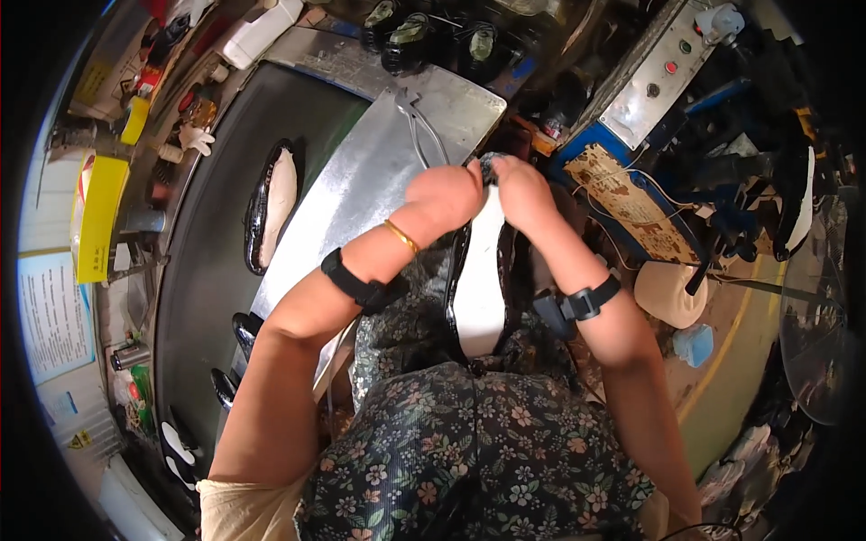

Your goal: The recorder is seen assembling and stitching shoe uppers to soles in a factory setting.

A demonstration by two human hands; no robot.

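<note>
A black shoe upper with a white insole bottom point(480, 270) lies sole side up over my lap, its long axis pointing away from me. At its far end, my left hand point(454, 194) and my right hand point(523, 191) come together from either side. Fingers of both hands are closed on the dark edge of the shoe upper there; the fingertips partly hide what they grip. Just beyond my left hand, a pair of metal pincers point(422, 131) rests on the steel tabletop point(361, 171).
A dark conveyor belt point(203, 270) runs along the left, carrying another shoe upper point(271, 212) and more shoes nearer me. Several black shoes point(406, 41) stand at the far edge. A machine with a button panel point(663, 77) rises at the right, near a beige container point(669, 293).
</note>
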